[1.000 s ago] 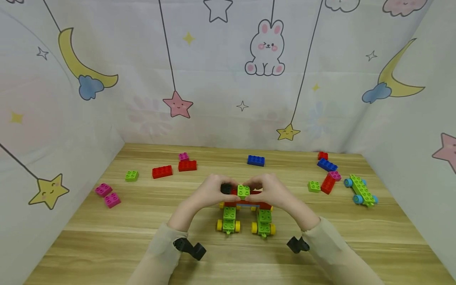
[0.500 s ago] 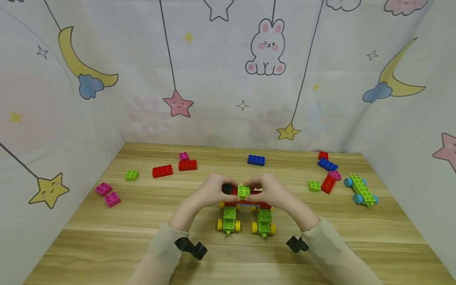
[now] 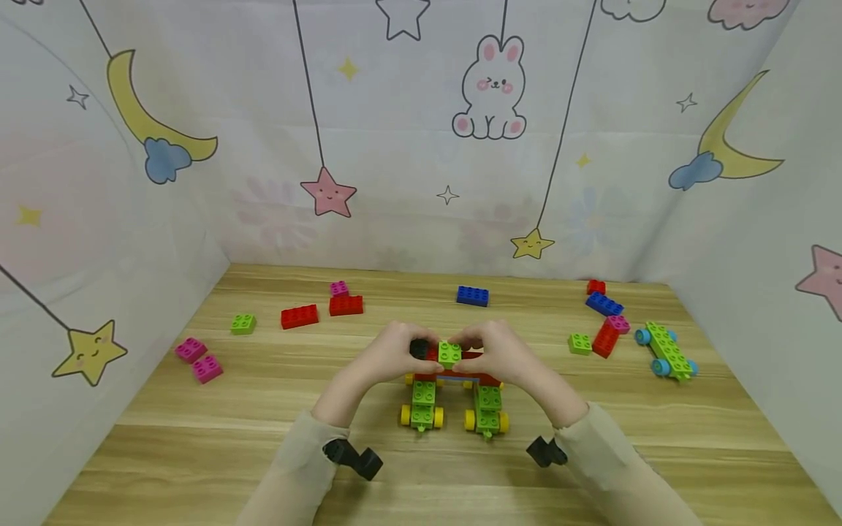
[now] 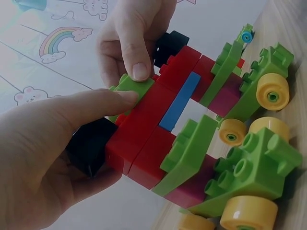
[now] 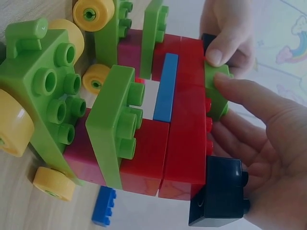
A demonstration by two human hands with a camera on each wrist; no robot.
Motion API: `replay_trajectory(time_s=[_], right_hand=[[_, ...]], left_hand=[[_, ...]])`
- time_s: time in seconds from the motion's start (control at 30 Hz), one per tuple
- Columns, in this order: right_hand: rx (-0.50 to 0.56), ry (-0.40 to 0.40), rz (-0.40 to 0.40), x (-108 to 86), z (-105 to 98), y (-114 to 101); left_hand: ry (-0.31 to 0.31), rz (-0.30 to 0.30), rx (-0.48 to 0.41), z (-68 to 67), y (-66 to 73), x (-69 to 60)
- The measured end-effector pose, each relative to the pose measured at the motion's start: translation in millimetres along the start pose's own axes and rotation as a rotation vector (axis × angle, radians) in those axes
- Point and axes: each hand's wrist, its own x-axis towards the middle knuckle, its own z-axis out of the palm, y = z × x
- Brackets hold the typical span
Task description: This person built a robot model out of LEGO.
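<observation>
In the head view, my left hand and right hand meet over a toy block build. Both pinch a light green brick seated on top of its red bricks; in the wrist views the thumbs press its near side. Black bricks stick up at the two ends of the red row, beside the hands. A blue brick lies beneath the red row. Green and magenta bricks form two legs on green wheeled bases with yellow wheels.
Loose pink, red and green bricks lie to the left. A blue brick lies behind the build. To the right are more bricks, including a red one, and a green wheeled base. A printed curtain encloses the table.
</observation>
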Motion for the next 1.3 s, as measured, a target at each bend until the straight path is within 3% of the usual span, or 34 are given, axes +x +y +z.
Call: replay_trajectory(time_s=[0.57, 0.77, 0.93, 1.1, 1.3], right_hand=[[-0.035, -0.02, -0.018, -0.2, -2.8, -1.9], [-0.075, -0.026, -0.061, -0.9, -3.1, -1.6], [-0.038, -0.018, -0.105, -4.1, -7.4, 0.4], [-0.004, 0.071, -0.139, -9.9, -18.5, 6.2], [-0.003, 0.283, -0.158, -20.1, -35.4, 21.9]], left_hand=[[0.004, 0.015, 0.03, -1.7, 2.3, -3.2], [0.013, 0.026, 0.034, -3.7, 4.0, -4.6], [0.022, 0.049, 0.044, -3.8, 5.5, -5.6], [0.033, 0.096, 0.052, -2.5, 7.7, -4.6], [0.042, 0.115, 0.075, -0.2, 9.4, -3.5]])
